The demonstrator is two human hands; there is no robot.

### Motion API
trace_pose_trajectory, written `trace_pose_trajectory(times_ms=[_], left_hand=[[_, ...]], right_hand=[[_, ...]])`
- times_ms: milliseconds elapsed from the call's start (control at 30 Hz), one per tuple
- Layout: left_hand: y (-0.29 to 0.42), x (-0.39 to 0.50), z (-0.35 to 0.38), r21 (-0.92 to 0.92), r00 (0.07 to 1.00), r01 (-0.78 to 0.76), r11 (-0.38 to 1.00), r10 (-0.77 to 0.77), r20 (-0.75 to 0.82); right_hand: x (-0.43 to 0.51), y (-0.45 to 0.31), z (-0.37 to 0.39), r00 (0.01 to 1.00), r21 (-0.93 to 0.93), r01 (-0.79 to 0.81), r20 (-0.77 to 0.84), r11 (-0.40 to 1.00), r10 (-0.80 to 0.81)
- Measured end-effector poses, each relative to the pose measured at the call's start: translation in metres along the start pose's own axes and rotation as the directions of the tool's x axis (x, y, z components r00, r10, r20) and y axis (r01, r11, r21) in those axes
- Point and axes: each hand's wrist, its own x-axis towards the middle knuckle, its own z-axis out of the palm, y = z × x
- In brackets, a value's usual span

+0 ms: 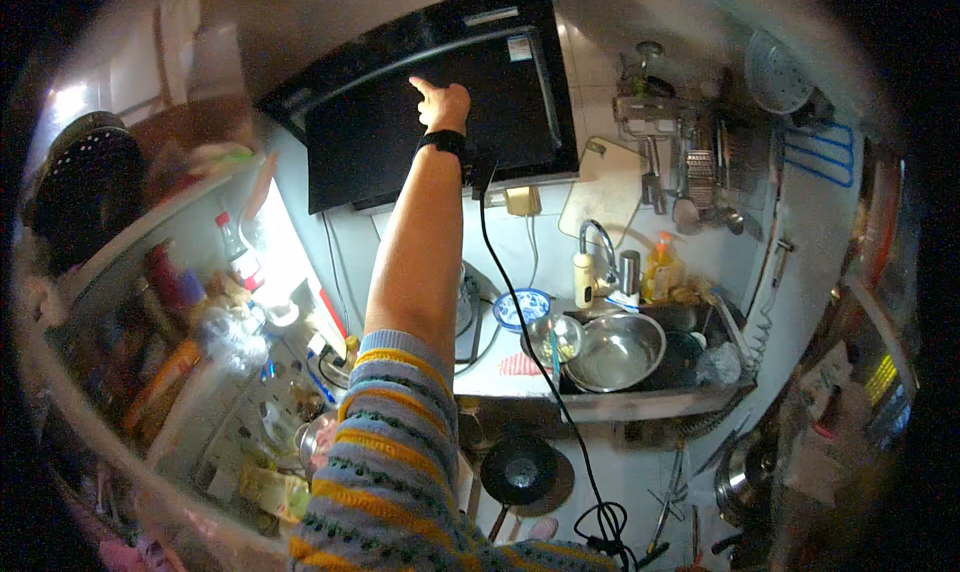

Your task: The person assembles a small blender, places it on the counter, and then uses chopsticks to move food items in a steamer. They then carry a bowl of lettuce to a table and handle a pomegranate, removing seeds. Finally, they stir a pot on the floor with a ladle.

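Observation:
My left hand (444,107) is raised in front of a black range hood (390,137), its index finger stretched out and the other fingers partly curled. It seems to hold nothing; whether the fingertip touches the panel I cannot tell. Around the wrist sits a black band (442,141), and the arm wears a striped knit sleeve (390,437). From beside the wrist a black cable (504,261) hangs down to a looped bundle (606,523). My right hand is out of view; only a piece of striped sleeve (559,555) shows at the bottom edge.
Right of the arm, a steel basin (616,352) sits at the sink beside a faucet (586,272) and a soap bottle (660,272). A blue-patterned bowl (523,309) stands on the counter. Below is a wok (519,468). Utensils (699,171) hang on the wall; a cluttered shelf (135,242) flanks the left.

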Motion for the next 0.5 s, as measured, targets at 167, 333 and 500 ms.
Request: trace_pose_trajectory(times_ms=[167,333,500], left_hand=[[0.008,0.061,-0.004,0.083,1.0,-0.026,0.996,0.027,-0.014],[-0.001,0.138,-0.002,0.07,0.99,-0.077,0.995,0.085,-0.113],[-0.02,0.241,-0.001,0.295,0.987,-0.146,0.944,0.157,-0.014]], right_hand=[[0.104,-0.025,0.039,0.997,-0.008,0.051,0.058,0.999,-0.051],[0.213,-0.078,0.069,0.968,-0.051,0.248,0.044,0.967,-0.246],[0.282,-0.12,0.071,0.976,-0.2,-0.002,0.212,0.98,0.045]])
